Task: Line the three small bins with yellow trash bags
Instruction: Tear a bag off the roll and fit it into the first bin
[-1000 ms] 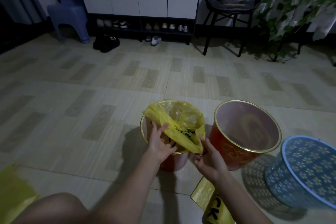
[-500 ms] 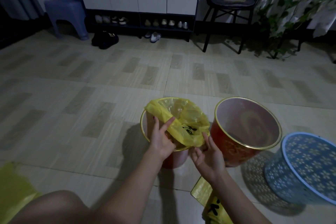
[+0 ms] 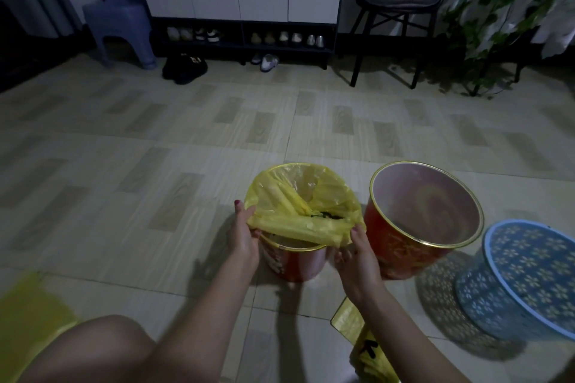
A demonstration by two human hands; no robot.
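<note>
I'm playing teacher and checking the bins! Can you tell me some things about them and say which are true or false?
1. Both hands, left hand and right hand, hold the yellow bag. True.
2. The bag is in the blue bin. False: it is in the small red bin.
3. The big red bin has no bag. True.
4. The bag covers the whole rim. False: the near rim is bare.
</note>
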